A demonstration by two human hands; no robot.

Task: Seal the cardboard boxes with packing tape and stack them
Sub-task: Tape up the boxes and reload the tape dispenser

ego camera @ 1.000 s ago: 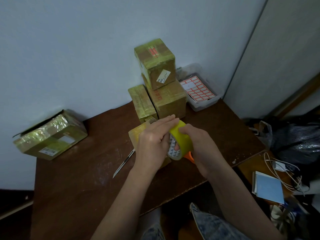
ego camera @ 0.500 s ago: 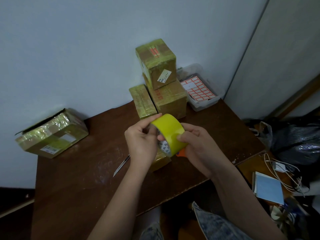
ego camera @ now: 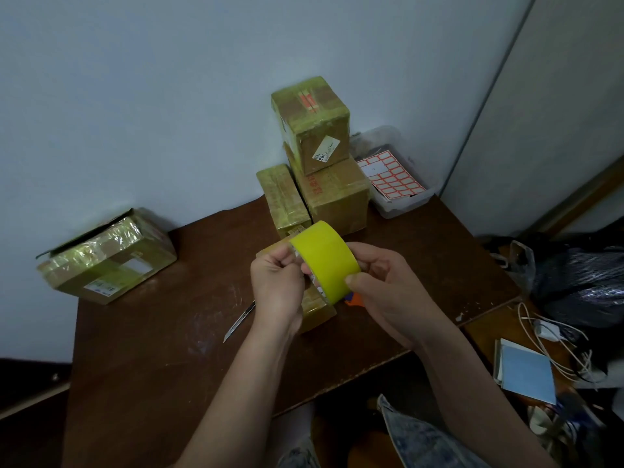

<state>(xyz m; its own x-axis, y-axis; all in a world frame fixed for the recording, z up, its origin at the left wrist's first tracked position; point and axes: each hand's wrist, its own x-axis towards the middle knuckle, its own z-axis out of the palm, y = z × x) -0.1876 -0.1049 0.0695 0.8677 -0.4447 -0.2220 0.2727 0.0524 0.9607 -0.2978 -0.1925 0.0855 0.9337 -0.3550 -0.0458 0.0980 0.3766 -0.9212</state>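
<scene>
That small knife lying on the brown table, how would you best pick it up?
Judging by its pose, take the slim metal-bladed knife by its dark handle end, the far end that runs under the left hand, not the pale pointed tip facing the table's near edge. It lies flat on the brown wooden table, so come from above and pinch its long sides. Both hands hold the yellow tape roll.

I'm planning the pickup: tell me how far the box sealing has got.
Done: three taped boxes stand at the wall, one stacked on another. In hand: both hands, left and right, hold the tape roll above a small box. Left: that box, and the left box, its flap still open.
</scene>
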